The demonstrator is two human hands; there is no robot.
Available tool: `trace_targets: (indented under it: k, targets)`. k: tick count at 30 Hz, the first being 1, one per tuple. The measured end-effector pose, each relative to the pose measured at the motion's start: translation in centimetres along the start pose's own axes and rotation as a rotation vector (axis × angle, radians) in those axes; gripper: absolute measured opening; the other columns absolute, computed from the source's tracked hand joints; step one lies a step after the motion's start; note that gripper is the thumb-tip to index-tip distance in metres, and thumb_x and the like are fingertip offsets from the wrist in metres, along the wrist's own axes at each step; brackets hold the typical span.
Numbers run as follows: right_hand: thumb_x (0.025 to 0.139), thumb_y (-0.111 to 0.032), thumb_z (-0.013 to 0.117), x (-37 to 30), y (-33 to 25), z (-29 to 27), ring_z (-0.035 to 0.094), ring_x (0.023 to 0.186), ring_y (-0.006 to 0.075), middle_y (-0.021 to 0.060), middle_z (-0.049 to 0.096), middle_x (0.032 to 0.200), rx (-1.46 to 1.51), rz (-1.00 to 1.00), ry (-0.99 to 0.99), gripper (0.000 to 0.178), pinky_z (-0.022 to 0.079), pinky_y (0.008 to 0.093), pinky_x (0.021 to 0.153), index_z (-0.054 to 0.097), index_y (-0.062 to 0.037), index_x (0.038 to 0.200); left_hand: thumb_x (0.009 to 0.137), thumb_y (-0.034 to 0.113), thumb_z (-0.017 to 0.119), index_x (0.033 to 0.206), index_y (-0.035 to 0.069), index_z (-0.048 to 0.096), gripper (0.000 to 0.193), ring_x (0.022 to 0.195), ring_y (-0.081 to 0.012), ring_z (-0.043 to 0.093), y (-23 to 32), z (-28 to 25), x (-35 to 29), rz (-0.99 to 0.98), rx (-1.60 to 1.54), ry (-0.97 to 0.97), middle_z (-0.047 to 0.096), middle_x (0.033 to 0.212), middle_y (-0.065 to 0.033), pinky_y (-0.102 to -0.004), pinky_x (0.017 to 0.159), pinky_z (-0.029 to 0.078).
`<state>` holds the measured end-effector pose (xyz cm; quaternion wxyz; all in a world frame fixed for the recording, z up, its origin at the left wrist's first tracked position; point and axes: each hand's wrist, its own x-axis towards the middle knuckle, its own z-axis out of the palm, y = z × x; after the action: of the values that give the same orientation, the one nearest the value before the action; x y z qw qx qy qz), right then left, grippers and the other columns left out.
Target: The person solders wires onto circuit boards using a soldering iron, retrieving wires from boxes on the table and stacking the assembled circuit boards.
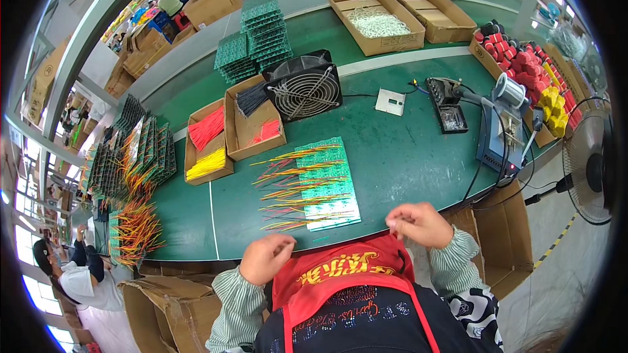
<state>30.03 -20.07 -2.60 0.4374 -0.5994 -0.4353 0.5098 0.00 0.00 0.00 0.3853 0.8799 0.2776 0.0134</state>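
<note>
A panel of circuit boards (330,183), green with a pale lower part, lies flat on the green workbench. Rows of thin red, yellow and dark wires (281,193) stick out past its left side. Just off the bench's front edge, below the panel's left corner, is my left hand (267,258), its fingers loosely bent and nothing visible in them. My right hand (420,223) hovers by the edge to the right of the panel. Its thumb and forefinger are slightly apart, with nothing seen between them. Neither hand touches the panel.
Boxes of cut wires (208,160) stand left of a black box fan (304,91). A blue soldering station (500,137) with a solder spool (510,90) is at the right, beside a standing fan (589,167). Wired boards (134,232) pile up left; stacked bare boards (265,33) stand behind.
</note>
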Motion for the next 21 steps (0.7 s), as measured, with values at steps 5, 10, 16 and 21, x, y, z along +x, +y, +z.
trace_targets:
  k: [5, 10, 16, 21]
  targets:
    - [0.089, -0.02, 0.06, 3.1, -0.4, -0.1, 0.065, 0.065, 0.0151, 0.0111, 0.067, 0.082, 0.065, -0.107, 0.171, 0.028, 0.051, 0.0285, 0.061, 0.059, 0.0043, 0.104, 0.087, 0.019, 0.063, 0.103, -0.001, 0.063, 0.025, 0.059, -0.0118, 0.058, 0.3, 1.6, 1.6, -0.155, -0.109, 0.144, 0.065, 0.079, -0.01, -0.0256, 0.054, 0.048]
    - [0.086, -0.022, 0.062, 6.3, 0.6, -0.7, 0.066, 0.066, 0.0241, 0.0151, 0.067, 0.084, -0.187, -0.367, 0.143, 0.033, 0.051, 0.0342, 0.062, 0.057, 0.0019, 0.108, 0.094, 0.026, 0.056, 0.106, -0.002, 0.059, 0.031, 0.059, -0.0079, 0.056, 1.8, 3.4, 2.9, -0.494, -0.463, 0.066, 0.06, 0.077, -0.0038, -0.0216, 0.049, 0.047]
    - [0.084, -0.019, 0.061, 7.5, 0.4, 0.1, 0.065, 0.066, 0.0308, 0.0141, 0.065, 0.078, -0.246, -0.376, 0.075, 0.033, 0.049, 0.0392, 0.059, 0.055, -0.0011, 0.111, 0.092, 0.029, 0.059, 0.101, -0.001, 0.056, 0.031, 0.053, -0.0085, 0.055, 2.7, 5.4, 3.9, -0.521, -0.452, 0.165, 0.057, 0.064, -0.0033, -0.0224, 0.047, 0.046]
    - [0.084, -0.016, 0.061, 7.2, 0.8, 0.8, 0.061, 0.061, 0.033, 0.0133, 0.063, 0.071, -0.39, -0.422, 0.217, 0.031, 0.047, 0.0428, 0.055, 0.055, -0.0032, 0.111, 0.092, 0.028, 0.06, 0.107, -0.002, 0.056, 0.034, 0.06, -0.0084, 0.057, 2.3, 5.7, 3.8, -0.516, -0.562, 0.177, 0.059, 0.075, -0.0031, -0.0216, 0.049, 0.046]
